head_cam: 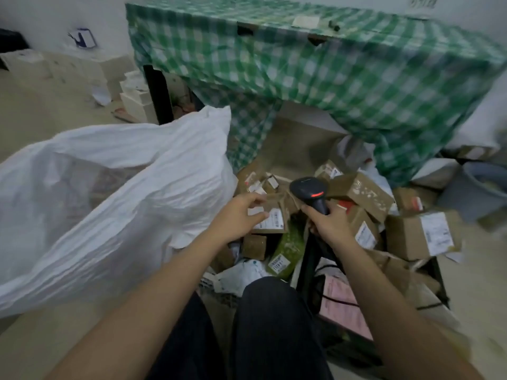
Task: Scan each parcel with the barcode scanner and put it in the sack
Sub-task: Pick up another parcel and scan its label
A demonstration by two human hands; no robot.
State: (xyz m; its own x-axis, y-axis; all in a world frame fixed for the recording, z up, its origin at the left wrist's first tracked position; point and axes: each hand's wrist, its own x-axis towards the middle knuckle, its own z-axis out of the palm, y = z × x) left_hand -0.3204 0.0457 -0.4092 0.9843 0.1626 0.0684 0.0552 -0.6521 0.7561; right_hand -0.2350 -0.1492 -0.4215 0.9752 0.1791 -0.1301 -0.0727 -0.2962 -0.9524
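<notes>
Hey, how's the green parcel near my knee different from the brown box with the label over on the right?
The green parcel looks like a soft, flat pouch; the brown box is a rigid cardboard carton. The green parcel lies low in the pile below the left hand, partly buried, while the brown box sits on top at the pile's right edge. Both carry a white printed label, and neither is being held.

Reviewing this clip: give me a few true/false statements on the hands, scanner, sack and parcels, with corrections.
1. The right hand grips the barcode scanner. True.
2. The left hand holds the scanner. False: it reaches to a labelled cardboard parcel in the pile.
3. The white sack lies on the person's right. False: it is on the left.
4. A green-checked cloth covers the table behind the pile. True.
</notes>
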